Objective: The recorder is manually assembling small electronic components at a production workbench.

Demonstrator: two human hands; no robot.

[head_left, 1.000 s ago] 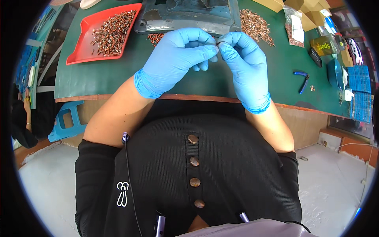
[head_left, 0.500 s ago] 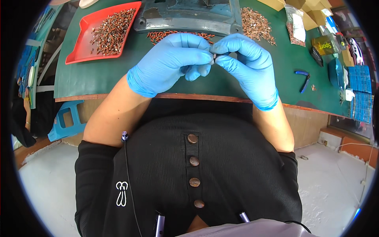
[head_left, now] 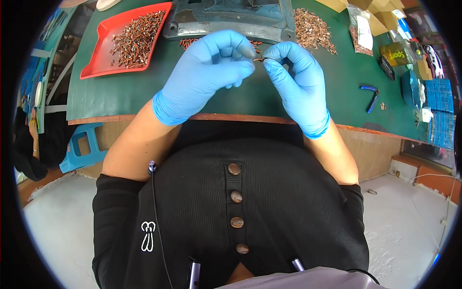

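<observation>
Green matting covers the desk (head_left: 125,96), which runs across the top of the view with a wooden front edge just ahead of the person's black buttoned top. Both hands wear blue gloves and meet above the mat, close to the body, probably so the small work sits right under the eyes. The left hand (head_left: 207,72) curls with its fingers (head_left: 243,50) bent inward toward the right hand (head_left: 293,79), whose thumb and forefinger are pinched together. Between the 2 hands sits a small dark part (head_left: 259,59), gripped at the fingertips; the right hand clearly nips it, while how much the left holds of it cannot be told.

Just behind the hands stands a grey metal fixture (head_left: 231,19), with a few loose brown pieces at its foot, within easy reach. A red tray (head_left: 103,72) to the left holds a heap of similar small brown pieces, and a second loose pile (head_left: 313,29) lies to the right of the fixture. Blue-handled pliers (head_left: 370,96) rest well off to the right, apart from the hands.
</observation>
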